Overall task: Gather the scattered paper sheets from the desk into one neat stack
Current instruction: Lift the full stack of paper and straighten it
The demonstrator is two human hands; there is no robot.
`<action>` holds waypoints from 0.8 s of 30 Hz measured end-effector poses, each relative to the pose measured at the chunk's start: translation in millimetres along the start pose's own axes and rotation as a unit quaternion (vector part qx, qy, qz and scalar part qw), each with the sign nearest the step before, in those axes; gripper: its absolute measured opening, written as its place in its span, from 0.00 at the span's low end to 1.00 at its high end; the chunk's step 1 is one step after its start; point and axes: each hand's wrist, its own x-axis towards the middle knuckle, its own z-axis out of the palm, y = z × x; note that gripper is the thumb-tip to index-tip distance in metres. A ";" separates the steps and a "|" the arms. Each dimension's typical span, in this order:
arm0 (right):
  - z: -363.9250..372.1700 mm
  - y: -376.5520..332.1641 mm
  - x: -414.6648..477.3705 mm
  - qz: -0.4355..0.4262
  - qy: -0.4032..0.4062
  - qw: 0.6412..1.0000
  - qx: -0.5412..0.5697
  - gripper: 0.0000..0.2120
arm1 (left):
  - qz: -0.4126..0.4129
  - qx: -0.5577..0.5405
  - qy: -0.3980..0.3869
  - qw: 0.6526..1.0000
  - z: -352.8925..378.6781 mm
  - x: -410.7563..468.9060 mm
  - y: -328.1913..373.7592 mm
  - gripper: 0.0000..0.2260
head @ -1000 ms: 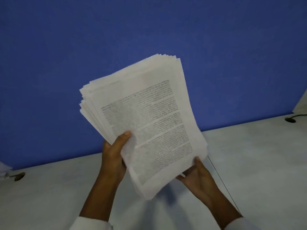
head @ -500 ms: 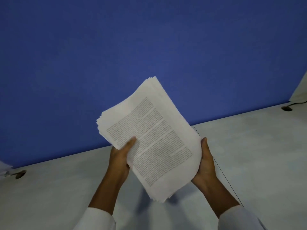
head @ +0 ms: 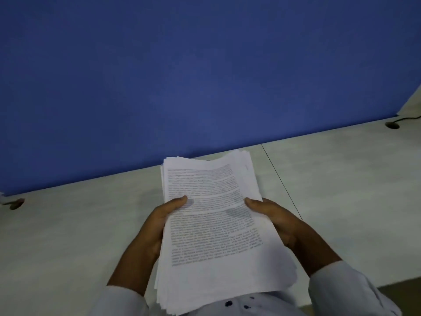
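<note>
A thick stack of white printed paper sheets [head: 214, 229] lies nearly flat over the near part of the pale desk [head: 68, 224], printed side up. My left hand [head: 157, 222] grips its left edge with the thumb on top. My right hand [head: 280, 222] grips the right edge, thumb on the top sheet. The sheet edges are slightly fanned at the far end and at the near left corner. The near end of the stack reaches past the desk edge toward my body. No loose sheets show on the desk.
A blue partition wall [head: 205, 76] stands along the back of the desk. Cable holes sit at the far left [head: 17, 203] and far right [head: 392, 125], the right one with a dark cable. A seam [head: 281, 179] crosses the desk.
The stack was held upright and tilted in front of the partition. Both hands have lowered it and turned it nearly flat, close to my body, with the sheets more aligned.
</note>
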 end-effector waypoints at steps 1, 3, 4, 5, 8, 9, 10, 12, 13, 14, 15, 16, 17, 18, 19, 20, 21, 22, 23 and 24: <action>-2.6 2.8 -1.6 0.000 0.004 1.000 0.016 0.35 | -0.002 -0.028 -0.007 1.000 -1.1 -4.0 -4.9 0.24; -7.4 2.6 -6.9 -0.014 -0.001 0.997 0.071 0.34 | 0.014 -0.090 -0.032 0.995 -7.3 -10.4 -9.7 0.28; -8.6 1.7 -8.3 -0.017 -0.001 0.996 0.084 0.34 | 0.020 -0.103 -0.045 0.993 -5.9 -12.8 -11.2 0.27; -7.3 1.1 -7.6 -0.012 0.011 0.997 0.080 0.34 | 0.019 -0.090 -0.047 0.995 -0.6 -14.4 -11.7 0.23; 3.0 0.4 -1.9 0.012 0.051 0.998 0.033 0.24 | 0.006 0.003 -0.014 1.000 16.6 -14.9 -18.3 0.15; 3.0 0.7 -0.7 0.012 0.061 0.998 0.010 0.23 | 0.008 0.013 -0.010 1.000 17.5 -14.4 -20.8 0.15; 3.1 0.0 -1.4 0.004 0.066 0.998 -0.002 0.22 | 0.012 0.006 -0.006 1.000 17.4 -15.1 -21.9 0.15; 1.5 -4.9 -6.0 -0.017 0.066 0.997 0.034 0.19 | 0.029 -0.031 -0.003 0.999 11.3 -17.6 -20.1 0.15; -0.5 -8.7 -7.1 -0.031 0.071 0.995 0.058 0.19 | 0.034 -0.036 -0.006 0.999 9.9 -17.2 -20.1 0.15; -0.9 -12.9 -6.9 -0.044 0.072 0.994 0.070 0.19 | 0.036 -0.026 -0.007 0.999 11.4 -16.4 -20.3 0.15; -0.1 -16.3 -4.7 -0.048 0.074 0.994 0.066 0.19 | 0.033 -0.004 -0.011 0.999 14.9 -14.9 -20.9 0.16; 0.3 -18.5 -1.2 -0.037 0.083 0.995 0.046 0.19 | 0.027 0.023 -0.013 0.999 17.3 -12.5 -22.6 0.16; -0.2 -20.0 2.5 -0.026 0.082 0.996 0.020 0.21 | 0.023 0.042 -0.013 0.999 19.4 -10.8 -23.4 0.16; -1.2 -22.2 5.3 -0.017 0.078 0.997 -0.001 0.23 | 0.022 0.046 -0.012 0.999 19.8 -9.9 -22.9 0.15; -2.3 -25.2 7.3 -0.012 0.074 0.997 -0.013 0.25 | 0.023 0.037 -0.010 0.999 18.0 -8.9 -22.3 0.14; -3.6 -28.2 7.2 -0.013 0.071 0.997 -0.013 0.25 | 0.024 0.028 -0.010 0.999 15.7 -7.9 -22.0 0.14; -6.5 -30.6 8.3 -0.018 0.069 0.997 0.000 0.24 | 0.025 0.029 -0.012 0.999 14.1 -7.7 -22.3 0.14; -7.0 -32.6 9.5 -0.020 0.072 0.997 0.017 0.24 | 0.024 0.043 -0.018 0.999 14.6 -7.6 -23.0 0.14; -6.7 -32.1 11.5 -0.021 0.079 0.996 0.018 0.23 | 0.019 0.071 -0.023 0.997 16.7 -7.8 -24.1 0.14; -6.7 -29.3 14.7 -0.018 0.083 0.996 -0.008 0.22 | 0.014 0.111 -0.030 0.993 19.2 -6.5 -25.2 0.16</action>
